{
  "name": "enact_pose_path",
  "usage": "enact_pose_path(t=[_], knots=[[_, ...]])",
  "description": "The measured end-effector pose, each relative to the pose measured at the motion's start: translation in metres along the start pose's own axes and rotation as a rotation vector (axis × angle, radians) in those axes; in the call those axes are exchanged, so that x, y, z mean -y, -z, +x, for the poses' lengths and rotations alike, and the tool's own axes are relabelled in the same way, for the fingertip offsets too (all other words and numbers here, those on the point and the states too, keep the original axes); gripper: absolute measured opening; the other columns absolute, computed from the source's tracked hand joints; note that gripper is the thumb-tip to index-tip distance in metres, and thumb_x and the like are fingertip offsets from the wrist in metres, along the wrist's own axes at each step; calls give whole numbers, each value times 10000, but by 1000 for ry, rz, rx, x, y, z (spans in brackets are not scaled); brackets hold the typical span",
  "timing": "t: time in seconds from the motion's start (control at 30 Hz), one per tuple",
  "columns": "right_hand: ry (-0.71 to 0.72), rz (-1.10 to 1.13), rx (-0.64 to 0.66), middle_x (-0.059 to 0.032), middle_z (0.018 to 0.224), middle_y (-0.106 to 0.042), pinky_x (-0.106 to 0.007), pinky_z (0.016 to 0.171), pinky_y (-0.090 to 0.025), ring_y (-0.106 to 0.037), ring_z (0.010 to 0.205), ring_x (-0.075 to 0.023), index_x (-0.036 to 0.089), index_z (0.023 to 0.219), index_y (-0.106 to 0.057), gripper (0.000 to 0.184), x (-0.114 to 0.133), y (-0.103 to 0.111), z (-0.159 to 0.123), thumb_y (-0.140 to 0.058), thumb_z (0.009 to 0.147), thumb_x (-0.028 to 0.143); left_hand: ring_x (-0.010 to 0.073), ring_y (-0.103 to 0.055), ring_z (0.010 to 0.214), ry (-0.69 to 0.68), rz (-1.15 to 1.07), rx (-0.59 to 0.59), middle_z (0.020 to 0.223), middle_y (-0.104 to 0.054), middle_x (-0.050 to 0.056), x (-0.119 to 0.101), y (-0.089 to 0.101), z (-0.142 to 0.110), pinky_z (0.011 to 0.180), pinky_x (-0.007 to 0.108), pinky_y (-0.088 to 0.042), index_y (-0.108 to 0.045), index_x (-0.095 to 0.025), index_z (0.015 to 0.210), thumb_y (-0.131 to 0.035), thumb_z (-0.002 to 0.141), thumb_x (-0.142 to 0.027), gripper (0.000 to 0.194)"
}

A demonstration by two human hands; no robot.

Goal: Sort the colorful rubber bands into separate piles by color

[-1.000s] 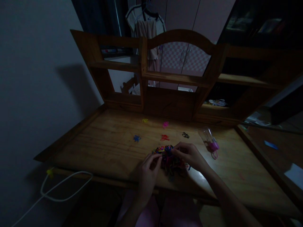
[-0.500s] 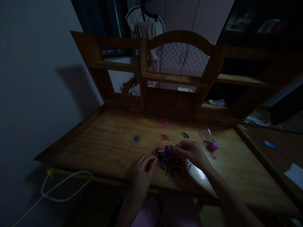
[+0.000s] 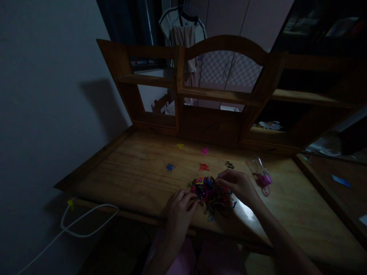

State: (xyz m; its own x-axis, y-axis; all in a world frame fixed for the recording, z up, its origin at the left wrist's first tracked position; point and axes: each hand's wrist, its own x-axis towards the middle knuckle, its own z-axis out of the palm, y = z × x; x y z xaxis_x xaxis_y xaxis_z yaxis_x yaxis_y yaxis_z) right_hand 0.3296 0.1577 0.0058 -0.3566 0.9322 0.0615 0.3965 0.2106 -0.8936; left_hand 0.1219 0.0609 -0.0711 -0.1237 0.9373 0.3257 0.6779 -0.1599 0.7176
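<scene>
A mixed heap of coloured paper clips (image 3: 210,194) lies near the desk's front edge. My left hand (image 3: 182,206) rests at the heap's left side, thumb and fingers closed together; whether anything is between them is hidden. At the heap's upper right, my right hand (image 3: 236,183) pinches a small blue paper clip (image 3: 219,175) at its fingertips. Beyond the heap lie small sorted groups: blue clips (image 3: 170,167), red clips (image 3: 204,167), black clips (image 3: 229,165), yellow clips (image 3: 180,146) and pink clips (image 3: 204,151).
A clear bottle with a purple cap (image 3: 265,178) lies on its side at the right of the wooden desk (image 3: 129,172). A wooden shelf unit (image 3: 212,93) rises along the back. At the left front edge hangs a white cable (image 3: 94,208).
The view has shifted slightly, so everything sits a little further right. My hands stay at the heap, and the blue clip at my right fingertips shows more clearly.
</scene>
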Motion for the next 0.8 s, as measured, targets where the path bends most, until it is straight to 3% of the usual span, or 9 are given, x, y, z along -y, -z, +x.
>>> enact_pose_path(t=[0.57,0.8], knots=[[-18,120,14,-65,794,-722,-307,622,-535,-703,723,-220,196,905,-545,294,2,4,-4,-706,777,407,209,-599,875,-2,65,-8,890,-643,29,-4,2,0,799,325,-464,-638,-224,846,-591,819,-128,110],[-25,141,27,-77,829,-728,-310,632,-540,-708,731,-219,200,934,-529,297,6,3,-5,-696,784,395,202,-635,841,55,-25,-65,870,-676,23,-3,4,1,779,314,-475,-625,-229,856,-563,831,-145,108]])
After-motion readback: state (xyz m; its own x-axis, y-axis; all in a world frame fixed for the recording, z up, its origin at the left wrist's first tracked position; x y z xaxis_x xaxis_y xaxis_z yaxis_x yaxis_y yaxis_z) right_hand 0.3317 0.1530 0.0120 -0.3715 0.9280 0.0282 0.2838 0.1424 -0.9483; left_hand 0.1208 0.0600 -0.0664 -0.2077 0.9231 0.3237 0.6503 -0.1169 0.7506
